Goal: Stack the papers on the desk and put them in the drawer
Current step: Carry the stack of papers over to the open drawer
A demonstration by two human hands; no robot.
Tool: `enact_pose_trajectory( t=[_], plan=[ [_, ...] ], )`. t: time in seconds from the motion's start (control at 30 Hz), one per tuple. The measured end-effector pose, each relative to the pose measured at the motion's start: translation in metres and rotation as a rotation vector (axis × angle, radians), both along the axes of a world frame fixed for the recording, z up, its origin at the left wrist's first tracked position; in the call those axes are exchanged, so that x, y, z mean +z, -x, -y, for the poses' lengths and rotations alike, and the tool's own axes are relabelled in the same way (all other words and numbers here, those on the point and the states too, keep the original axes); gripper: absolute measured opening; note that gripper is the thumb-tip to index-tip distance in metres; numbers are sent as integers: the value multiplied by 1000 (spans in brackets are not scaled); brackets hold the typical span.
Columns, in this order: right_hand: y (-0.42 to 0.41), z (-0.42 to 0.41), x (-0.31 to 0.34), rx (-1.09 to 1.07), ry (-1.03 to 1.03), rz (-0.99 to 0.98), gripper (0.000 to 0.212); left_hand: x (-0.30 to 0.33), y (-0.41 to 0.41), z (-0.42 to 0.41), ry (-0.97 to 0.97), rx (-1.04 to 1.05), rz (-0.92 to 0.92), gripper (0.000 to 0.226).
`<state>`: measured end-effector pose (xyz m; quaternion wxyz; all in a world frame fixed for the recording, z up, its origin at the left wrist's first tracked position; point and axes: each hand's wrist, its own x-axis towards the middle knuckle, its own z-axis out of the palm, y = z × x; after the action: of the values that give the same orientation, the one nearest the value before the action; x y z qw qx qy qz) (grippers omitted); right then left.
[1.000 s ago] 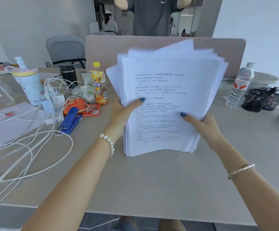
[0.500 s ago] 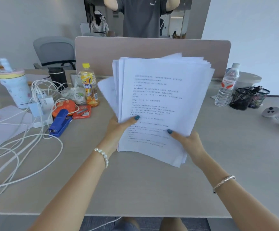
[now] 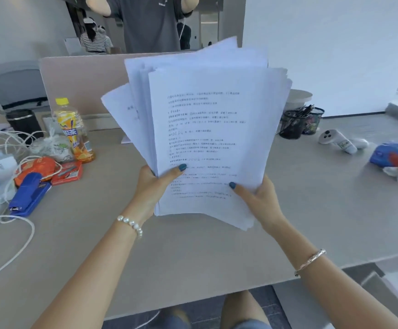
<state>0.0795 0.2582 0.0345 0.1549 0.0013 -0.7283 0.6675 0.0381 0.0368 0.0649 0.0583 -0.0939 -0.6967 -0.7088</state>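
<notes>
While the papers (image 3: 207, 138) hang in the air above the desk (image 3: 193, 252), near its front edge, left hand (image 3: 152, 186) and right hand (image 3: 259, 198) are both closed on the bottom corners, thumbs on top. Light, floppy, slippery sheaf, edges fanned; I'd pinch both long sides low.

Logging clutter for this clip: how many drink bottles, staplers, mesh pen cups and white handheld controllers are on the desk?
Drink bottles: 1, the yellow-capped orange tea bottle
Staplers: 1, blue stapler
Mesh pen cups: 2, black mesh cup and a second mesh cup touching it
Controllers: 1, white controller
Total: 5
</notes>
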Motion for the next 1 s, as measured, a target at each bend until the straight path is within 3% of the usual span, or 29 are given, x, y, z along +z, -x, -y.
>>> enact_pose_trajectory(
  t=[0.27,0.37,0.6,1.0],
  plan=[
    [-55,-100,16,-192,32,-28,28,6,-17,-117,-86,-227,-16,20],
    [-90,-148,23,-284,15,9,39,6,-31,-173,-140,-323,-5,21],
    [-195,-245,21,-602,-13,122,33,-5,-85,-289,-244,-544,97,24],
    [-341,-318,-13,-853,-28,198,33,-44,-176,-421,-136,-881,232,22]
  ],
)
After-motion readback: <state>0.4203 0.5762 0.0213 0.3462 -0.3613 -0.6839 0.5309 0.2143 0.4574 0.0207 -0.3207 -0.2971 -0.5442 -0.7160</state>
